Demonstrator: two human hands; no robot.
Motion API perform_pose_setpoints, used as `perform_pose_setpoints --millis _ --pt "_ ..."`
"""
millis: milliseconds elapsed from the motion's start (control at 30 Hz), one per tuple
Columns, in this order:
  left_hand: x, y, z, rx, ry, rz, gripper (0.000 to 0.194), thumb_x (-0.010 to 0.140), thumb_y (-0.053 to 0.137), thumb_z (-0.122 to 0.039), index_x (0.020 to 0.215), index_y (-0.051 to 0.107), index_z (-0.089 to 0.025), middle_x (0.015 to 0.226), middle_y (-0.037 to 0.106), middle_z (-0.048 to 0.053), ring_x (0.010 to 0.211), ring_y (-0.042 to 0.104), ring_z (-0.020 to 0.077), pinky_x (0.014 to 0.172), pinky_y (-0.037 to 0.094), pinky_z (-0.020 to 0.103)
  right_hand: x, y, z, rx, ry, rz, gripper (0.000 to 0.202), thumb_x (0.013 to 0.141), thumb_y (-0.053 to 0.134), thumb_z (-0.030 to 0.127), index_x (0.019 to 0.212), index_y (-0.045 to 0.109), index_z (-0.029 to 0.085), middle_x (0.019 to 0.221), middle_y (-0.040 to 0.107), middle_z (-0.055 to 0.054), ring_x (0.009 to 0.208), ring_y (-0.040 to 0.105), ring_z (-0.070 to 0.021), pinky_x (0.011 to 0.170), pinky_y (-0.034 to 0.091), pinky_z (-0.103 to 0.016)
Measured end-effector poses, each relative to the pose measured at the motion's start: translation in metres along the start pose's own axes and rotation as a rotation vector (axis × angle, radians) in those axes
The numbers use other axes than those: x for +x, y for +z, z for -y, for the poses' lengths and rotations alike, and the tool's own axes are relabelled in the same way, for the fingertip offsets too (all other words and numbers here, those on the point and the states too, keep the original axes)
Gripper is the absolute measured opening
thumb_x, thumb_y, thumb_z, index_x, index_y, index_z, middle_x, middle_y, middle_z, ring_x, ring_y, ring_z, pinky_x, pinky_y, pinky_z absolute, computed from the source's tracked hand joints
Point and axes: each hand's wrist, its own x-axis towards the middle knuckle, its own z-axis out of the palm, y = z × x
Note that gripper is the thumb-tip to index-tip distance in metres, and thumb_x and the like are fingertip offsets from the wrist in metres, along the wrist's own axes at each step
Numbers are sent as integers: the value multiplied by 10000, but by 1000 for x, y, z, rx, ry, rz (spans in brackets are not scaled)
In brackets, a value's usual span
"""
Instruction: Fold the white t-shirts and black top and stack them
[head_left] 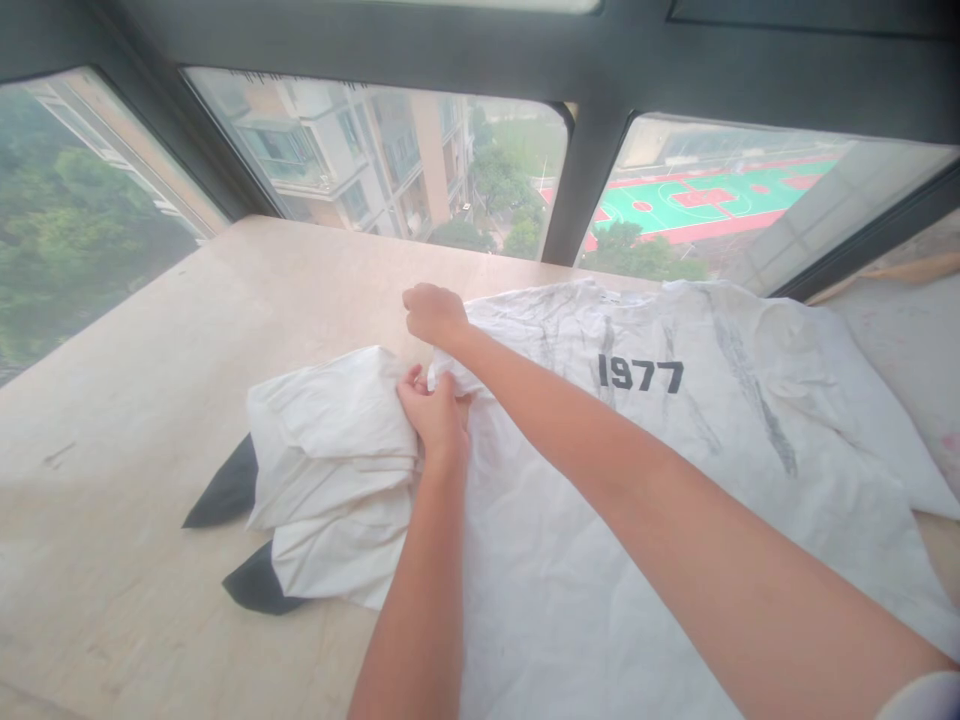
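A white T-shirt point(570, 560) with a dark "1977" print and grey streaks lies spread on a pale stone-like ledge. At its left side, my right hand point(435, 315) is closed at the sleeve edge, my forearm crossing over the shirt. Just below it, my left hand point(439, 415) pinches the edge of the same sleeve between thumb and fingers. My fingertips are partly hidden by the hands and cloth. Left of my left hand sits a folded, wrinkled white garment point(337, 420) with two black pointed ends sticking out, close beside the shirt.
Dark window frames point(592, 180) rise behind the pale ledge point(135, 400). Through the glass show trees, buildings and a green and red sports court. At the right edge lies more pale fabric point(907, 350), past the shirt's shoulder.
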Motion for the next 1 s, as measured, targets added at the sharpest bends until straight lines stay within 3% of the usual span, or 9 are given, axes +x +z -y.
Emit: perform_pose_setpoints --millis 67,200,233,400,500,600,667,833,1000 --pt "0 0 1 -4 -3 9 575 666 658 -97 1192 458 -215 1067 601 40 806 655 115 664 537 204 -4 -6 -6 -33 35 -39 333 892 507 187 1212 600 196 1212 641 -123 1056 651 -233 885 530 -360" --pt "-1 0 1 -8 -8 44 622 660 645 -100 1248 468 -199 1065 609 53 801 667 128 642 548 205 -10 -19 -16 -118 111 96 301 831 647 216 1123 650 142 1095 671 -160 1017 659 -246 878 521 -327" --pt "-2 1 0 -6 -10 46 634 660 637 -102 1263 467 -194 1051 610 52 782 667 126 625 548 202 -10 -22 -17 -132 104 80 283 842 633 197 1117 653 133 1094 670 -167 1027 653 -245 884 517 -324" --pt "-5 0 -2 -2 -32 39 688 651 618 -114 1316 460 -193 1080 611 63 726 658 120 567 553 209 -11 -27 -9 -201 30 -198 336 923 416 71 1181 624 124 1227 610 -186 1128 586 -252 880 512 -351" --pt "-7 0 -2 -13 -34 72 697 651 610 -113 1326 461 -195 1077 622 60 708 648 109 560 549 203 -4 -23 -8 -162 84 -75 269 896 497 102 1101 671 114 1183 629 -185 1099 605 -258 870 513 -343" --pt "-8 0 -1 -37 -19 83 670 655 597 -117 1312 474 -179 1027 630 49 724 653 112 563 537 187 5 -22 -10 -31 107 98 248 857 632 257 1072 693 150 1066 683 -125 984 652 -229 836 523 -310" --pt "-7 0 0 -46 -23 70 665 653 594 -120 1306 477 -177 1012 629 46 727 655 118 560 534 192 9 -26 -11 60 116 116 292 856 640 335 1089 689 168 1057 689 -94 968 657 -222 835 523 -312" --pt "-5 -1 4 -15 -25 53 623 645 588 -130 1257 515 -225 1046 600 45 724 636 120 532 523 200 12 -48 -14 14 67 -11 336 844 559 115 1157 661 179 1211 638 -97 1075 619 -252 891 497 -361" --pt "-5 -1 5 -11 -32 43 624 647 576 -135 1252 492 -261 1057 580 33 718 618 109 521 506 184 18 -57 -25 6 -94 116 374 812 626 120 1177 664 192 1134 680 -67 1078 611 -231 944 475 -338"
